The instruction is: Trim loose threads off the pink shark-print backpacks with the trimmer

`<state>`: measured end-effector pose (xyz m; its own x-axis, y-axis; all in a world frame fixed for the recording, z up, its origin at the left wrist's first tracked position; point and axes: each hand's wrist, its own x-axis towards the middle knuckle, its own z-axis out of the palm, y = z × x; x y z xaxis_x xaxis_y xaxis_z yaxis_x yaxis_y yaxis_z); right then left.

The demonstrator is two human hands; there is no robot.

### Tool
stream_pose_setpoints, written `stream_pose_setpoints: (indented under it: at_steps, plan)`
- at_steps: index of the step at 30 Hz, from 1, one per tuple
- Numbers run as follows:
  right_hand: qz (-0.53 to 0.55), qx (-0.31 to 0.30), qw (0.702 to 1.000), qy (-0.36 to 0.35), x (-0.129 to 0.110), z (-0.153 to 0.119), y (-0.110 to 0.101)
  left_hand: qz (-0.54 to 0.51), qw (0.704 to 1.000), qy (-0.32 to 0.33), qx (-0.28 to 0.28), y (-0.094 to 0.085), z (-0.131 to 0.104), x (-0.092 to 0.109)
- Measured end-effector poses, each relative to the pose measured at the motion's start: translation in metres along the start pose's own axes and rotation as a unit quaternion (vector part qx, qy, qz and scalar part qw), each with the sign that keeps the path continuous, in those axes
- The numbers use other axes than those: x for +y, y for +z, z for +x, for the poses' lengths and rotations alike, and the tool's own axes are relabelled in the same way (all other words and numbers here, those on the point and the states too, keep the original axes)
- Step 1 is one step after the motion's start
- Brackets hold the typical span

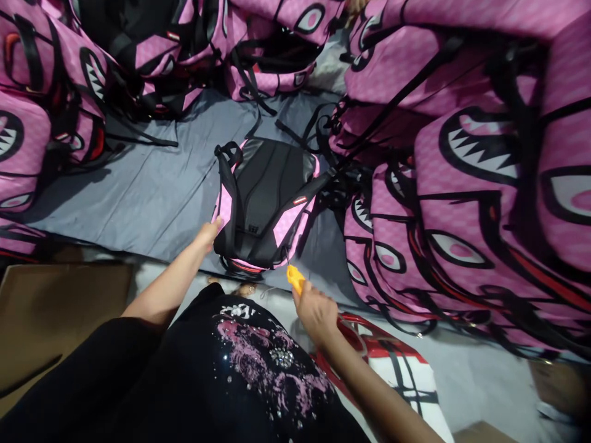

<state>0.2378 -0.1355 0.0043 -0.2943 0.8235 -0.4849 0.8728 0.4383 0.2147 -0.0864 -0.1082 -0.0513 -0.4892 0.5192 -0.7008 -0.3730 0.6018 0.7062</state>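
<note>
A pink and black backpack lies on the grey cloth in front of me, its black padded back panel and shoulder straps facing up. My left hand is closed on the bag's left side edge, near the lower corner. In my right hand is a yellow-handled tool with a thin dark tip. That tip reaches the lower right corner of the backpack, by the base of the strap; whether it touches the fabric I cannot tell. Its exact kind is unclear.
Stacked pink backpacks with shark-mouth prints crowd the right side. More pink bags stand at the left and back. Grey cloth covers the table. A cardboard box is at lower left, and a red and white bag lies below right.
</note>
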Motion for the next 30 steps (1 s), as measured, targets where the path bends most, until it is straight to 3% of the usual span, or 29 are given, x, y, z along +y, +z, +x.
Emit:
stream_pose_setpoints:
  at_steps: [4, 8, 15, 20, 26, 30]
  plan:
    - [0.027, 0.031, 0.999, 0.009, -0.021, 0.034, 0.026, -0.071, 0.991, -0.084, -0.081, -0.007, 0.01, 0.008]
    - [0.05, 0.044, 0.998, 0.024, -0.029, 0.046, 0.042, -0.236, 0.957, -0.135, -0.101, -0.006, 0.013, 0.004]
    - [0.052, 0.038, 0.997, 0.031, -0.027, 0.049, 0.053, -0.324, 0.895, -0.18, -0.248, 0.018, 0.016, -0.012]
    - [0.055, 0.044, 0.997, 0.025, -0.024, 0.055, 0.061, -0.369, 0.873, -0.149, -0.282, 0.013, 0.024, -0.026]
    - [0.06, 0.03, 0.997, 0.038, -0.02, 0.024, 0.055, -0.383, 0.845, -0.148, -0.343, 0.004, 0.033, -0.037]
    - [0.082, -0.008, 0.995, 0.062, -0.022, -0.006, 0.046, -0.393, 0.837, -0.147, -0.351, 0.004, 0.034, -0.04]
